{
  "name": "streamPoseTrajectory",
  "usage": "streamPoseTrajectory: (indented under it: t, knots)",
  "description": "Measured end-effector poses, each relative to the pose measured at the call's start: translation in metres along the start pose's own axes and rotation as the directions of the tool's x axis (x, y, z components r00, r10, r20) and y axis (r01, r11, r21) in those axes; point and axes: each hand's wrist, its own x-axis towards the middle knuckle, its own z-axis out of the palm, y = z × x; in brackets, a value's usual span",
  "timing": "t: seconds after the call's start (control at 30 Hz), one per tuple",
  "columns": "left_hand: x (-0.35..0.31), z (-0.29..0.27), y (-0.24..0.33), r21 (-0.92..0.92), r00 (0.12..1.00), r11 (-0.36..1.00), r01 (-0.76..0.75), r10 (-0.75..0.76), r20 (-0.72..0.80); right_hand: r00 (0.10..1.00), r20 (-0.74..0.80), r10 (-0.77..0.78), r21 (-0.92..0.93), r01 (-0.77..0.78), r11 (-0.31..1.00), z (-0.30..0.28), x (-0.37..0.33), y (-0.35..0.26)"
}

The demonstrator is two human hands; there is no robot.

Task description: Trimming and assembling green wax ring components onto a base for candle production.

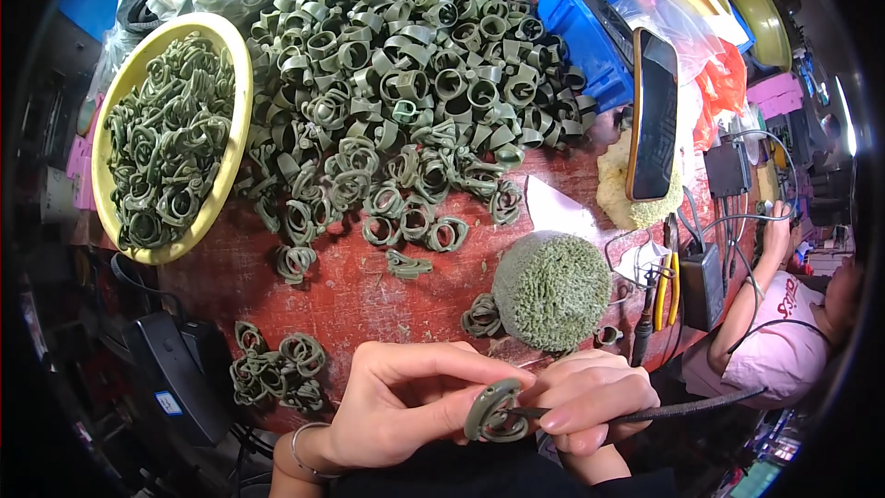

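Note:
My left hand (396, 403) pinches a dark green ring (486, 409) with curled, scroll-like parts between thumb and fingertips. My right hand (595, 390) is closed around a thin pen-like tool (527, 413), whose narrow tip reaches the inner side of the ring. From that hand a dark cord (705, 406) trails off to the right. Just beyond my hands stands a round green block (558, 300) with a rough, crumbly top, and a small cluster of rings (481, 315) sits against its left side. Another small pile of rings (277, 367) lies left of my left hand.
A large heap of green ring pieces (406, 55) covers the back of the red table (369, 304). At left is a yellow basin (241, 120) of curly rings. A phone (653, 115) leans upright at right, near yellow-handled pliers (674, 288). Another person (774, 332) sits at far right.

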Motion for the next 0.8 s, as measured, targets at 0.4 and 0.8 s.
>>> streamPoseTrajectory:
  t: [0.4, 0.8]
  knots:
    - [0.0, -0.003, -0.004, -0.264, 0.978, 0.942, 0.206, -0.186, 0.099, 0.999, -0.02, 0.046, -0.085, -0.048, 0.995, 0.009, -0.001, -0.015]
    - [0.002, -0.002, -0.01, -0.387, 0.951, 0.87, 0.304, -0.256, 0.172, 1.0, -0.023, 0.011, -0.085, -0.013, 0.996, 0.006, -0.003, -0.016]
